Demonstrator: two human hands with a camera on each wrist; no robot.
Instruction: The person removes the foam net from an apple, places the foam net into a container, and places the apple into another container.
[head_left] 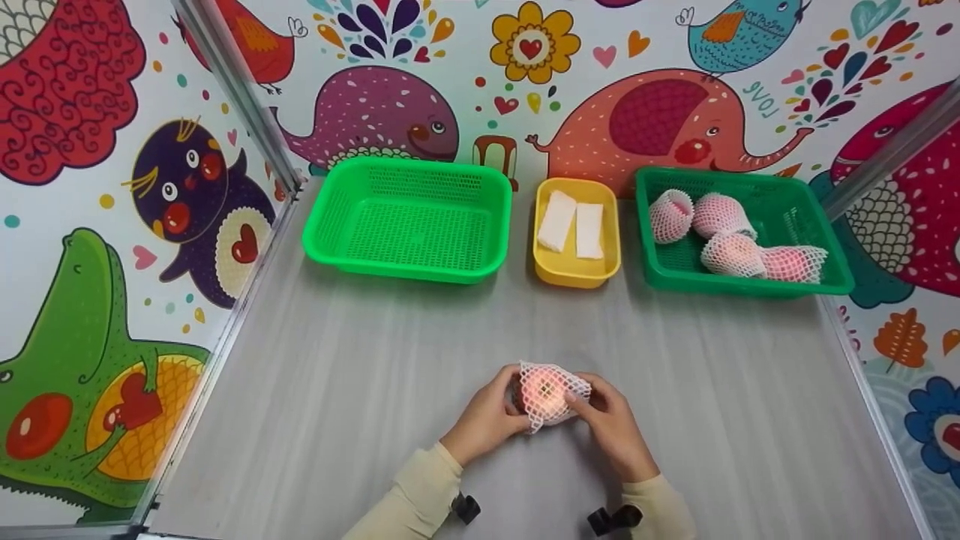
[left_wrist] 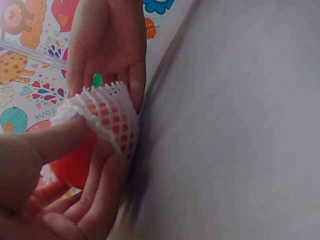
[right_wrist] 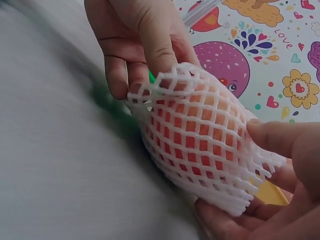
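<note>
Both hands hold a round red-pink fruit (head_left: 547,386), apple-like, in a white foam net (right_wrist: 195,132) low over the table. My left hand (head_left: 489,417) grips it from the left; in the left wrist view its thumb and fingers pinch the net's edge (left_wrist: 107,135) and the bare red skin (left_wrist: 75,167). From the right, my right hand (head_left: 613,426) holds the netted side, thumb on the mesh and fingers beneath, as the right wrist view shows. A small green bit (left_wrist: 98,80) shows at the net's far end.
At the back left stands a bright green basket (head_left: 409,274) with nothing in it. A yellow bin (head_left: 577,277) beside it holds two white folded pieces (head_left: 589,230). Several netted fruits (head_left: 721,215) lie in the dark green basket (head_left: 750,286). Patterned walls (head_left: 480,45) enclose the table.
</note>
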